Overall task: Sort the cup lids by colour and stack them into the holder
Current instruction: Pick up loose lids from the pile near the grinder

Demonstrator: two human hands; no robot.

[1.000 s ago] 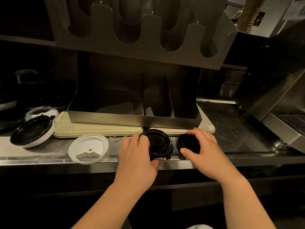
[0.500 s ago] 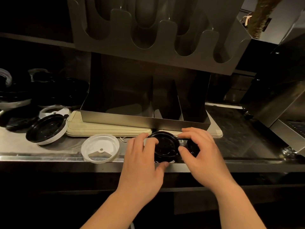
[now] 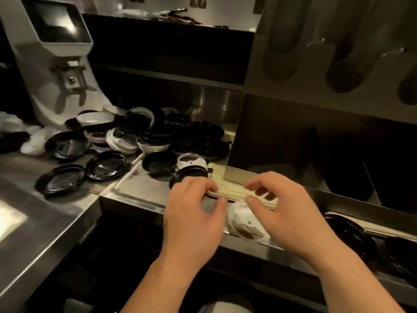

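Note:
A white lid (image 3: pixel 246 224) lies upside down at the counter's front edge, between my hands. My right hand (image 3: pixel 286 213) hovers over it with fingers curled and apart, the thumb tip at its far rim. My left hand (image 3: pixel 194 211) is also spread, and its fingertips touch the white rim of a black-topped lid (image 3: pixel 189 173) just behind. Neither hand has closed on a lid. A mixed pile of black and white lids (image 3: pixel 158 132) fills the counter to the back left. The dark lid holder (image 3: pixel 293 143) stands to the right, behind my right hand.
A white grinder (image 3: pixel 56 55) stands at the back left. Loose black lids (image 3: pixel 106 164) lie left of a cream tray (image 3: pixel 228 188). Two black lids (image 3: pixel 347 231) sit at the right front. A grey cup dispenser (image 3: pixel 338 64) overhangs the holder. The steel counter (image 3: pixel 33 222) turns a corner at left.
My view has swung left, bringing the lid pile and grinder into sight. Both hands have left the two black lids and moved left to the white lid and the black-topped one.

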